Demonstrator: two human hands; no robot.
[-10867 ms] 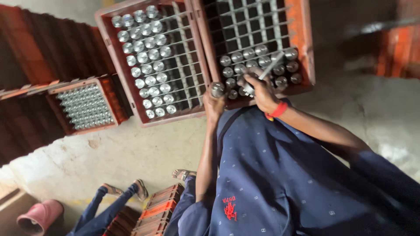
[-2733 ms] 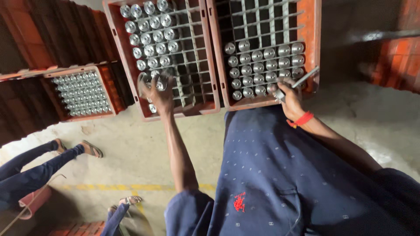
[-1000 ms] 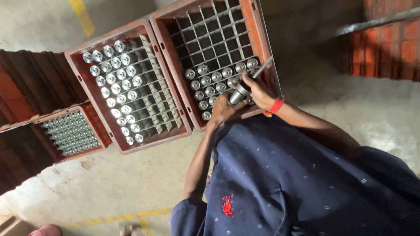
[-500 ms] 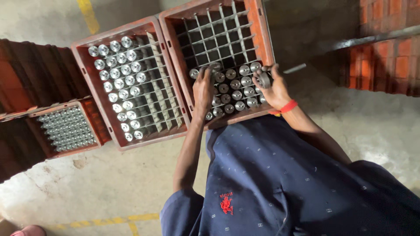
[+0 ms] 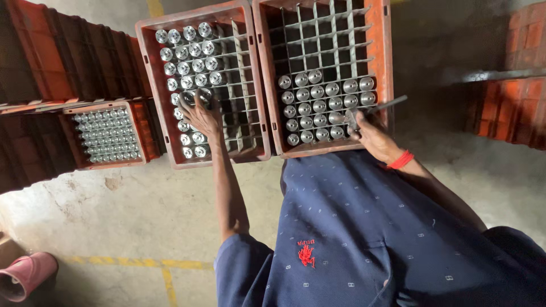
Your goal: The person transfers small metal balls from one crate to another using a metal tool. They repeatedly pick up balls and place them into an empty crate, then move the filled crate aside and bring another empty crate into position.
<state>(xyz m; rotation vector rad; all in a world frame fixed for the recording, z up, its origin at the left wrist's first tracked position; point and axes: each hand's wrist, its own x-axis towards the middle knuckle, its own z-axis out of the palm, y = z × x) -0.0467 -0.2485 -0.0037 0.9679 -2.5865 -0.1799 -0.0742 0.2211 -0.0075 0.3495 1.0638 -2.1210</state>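
Observation:
My left hand (image 5: pixel 200 115) reaches into the left orange crate (image 5: pixel 152 91), its fingers curled on one of the shiny metal cylinders (image 5: pixel 190 98) standing in the grid cells. My right hand (image 5: pixel 369 135), with a red band at the wrist, rests at the near right corner of the right orange crate (image 5: pixel 388 51) and grips a thin metal rod (image 5: pixel 388 104) that points to the right. The right crate holds three rows of cylinders (image 5: pixel 324 105) in its near cells; its far cells are bare. My dark blue shirt fills the lower right.
A third, lower crate (image 5: pixel 108 134) packed with smaller metal parts sits at the left among stacked orange crates (image 5: pixel 68 57). More crates (image 5: pixel 523 85) stand at the right. A pink object (image 5: pixel 25 276) lies at the bottom left by a yellow floor line (image 5: pixel 142 263).
My left hand has left the right crate and moved over to the left crate's cylinders. My right hand stays at the right crate with the rod.

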